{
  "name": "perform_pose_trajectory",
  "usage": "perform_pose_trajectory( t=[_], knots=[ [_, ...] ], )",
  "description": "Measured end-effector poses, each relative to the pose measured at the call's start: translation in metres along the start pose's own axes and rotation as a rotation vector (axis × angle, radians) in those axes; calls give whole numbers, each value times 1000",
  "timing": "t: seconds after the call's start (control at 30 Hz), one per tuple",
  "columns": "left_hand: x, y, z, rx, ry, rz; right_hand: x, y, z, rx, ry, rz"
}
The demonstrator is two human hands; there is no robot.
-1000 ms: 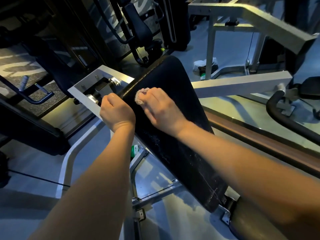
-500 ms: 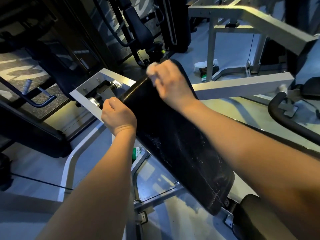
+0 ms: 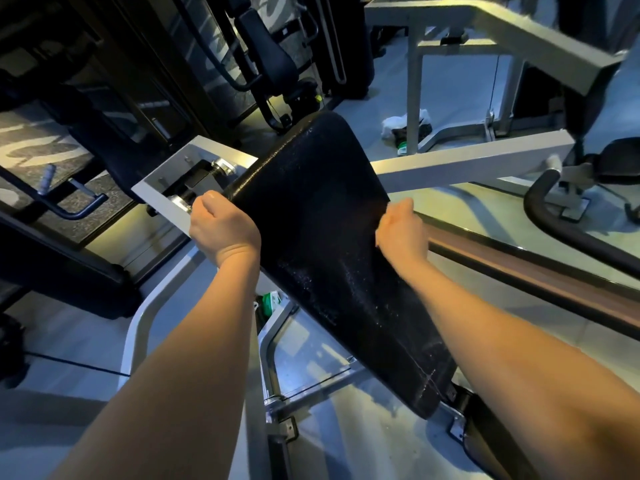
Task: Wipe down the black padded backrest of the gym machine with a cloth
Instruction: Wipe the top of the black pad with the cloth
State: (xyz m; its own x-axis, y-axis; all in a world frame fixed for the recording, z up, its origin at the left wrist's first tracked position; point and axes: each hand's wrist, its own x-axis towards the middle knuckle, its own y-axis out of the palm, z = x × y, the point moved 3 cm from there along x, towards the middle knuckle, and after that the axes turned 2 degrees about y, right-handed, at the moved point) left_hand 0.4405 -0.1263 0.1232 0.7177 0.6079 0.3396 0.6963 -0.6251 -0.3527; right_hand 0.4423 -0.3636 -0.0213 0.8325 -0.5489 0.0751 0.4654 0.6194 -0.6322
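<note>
Your right hand slid from top of black padded backrest to right edge, grip unclear; left hand grips left edge.

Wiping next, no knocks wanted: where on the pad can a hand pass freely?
Free: the backrest middle between left hand and right hand, and its lower stretch. Crowded: left edge, by the white bracket.

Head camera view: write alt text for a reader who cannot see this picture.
A person's left hand grips the left edge of a tilted black padded backrest, while the right hand curls at its right edge; no cloth is clearly visible. Behind it stand white frame bars of the gym machine.
</note>
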Motion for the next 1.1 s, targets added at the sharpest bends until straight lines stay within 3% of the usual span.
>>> perform_pose_trajectory(
  t=[0.1, 0.17, 0.37, 0.43, 0.53, 0.63, 0.8, 0.87, 1.1],
  knots=[
    [-1, -1, -2, 15, -3, 13, 2, -14, 59, 72, -287, 15],
    [-1, -2, -4, 26, -7, 24, -2, -15, 70, 73, -367, -2],
    [-2, -2, -3, 25, 3, 29, -18, 1, 8, 53, -98, -45],
    [-2, -1, -2, 15, 12, 36, -8, -9, 36, 115, -128, -47],
    [-1, -1, -2, 13, 15, 36, 9, -28, 94, 198, -321, -75],
    [2, 0, 2, 28, 13, 36, 1, -14, 92, 122, -389, -113],
    [2, 0, 1, 18, 11, 45, -44, 16, -22, -84, -52, -2],
    [2, 0, 3, -9, 2, 34, -46, 9, -36, -126, 31, 53],
    [4, 1, 5, -37, 7, 45, -4, -24, 84, 109, -292, -20]
  ],
)
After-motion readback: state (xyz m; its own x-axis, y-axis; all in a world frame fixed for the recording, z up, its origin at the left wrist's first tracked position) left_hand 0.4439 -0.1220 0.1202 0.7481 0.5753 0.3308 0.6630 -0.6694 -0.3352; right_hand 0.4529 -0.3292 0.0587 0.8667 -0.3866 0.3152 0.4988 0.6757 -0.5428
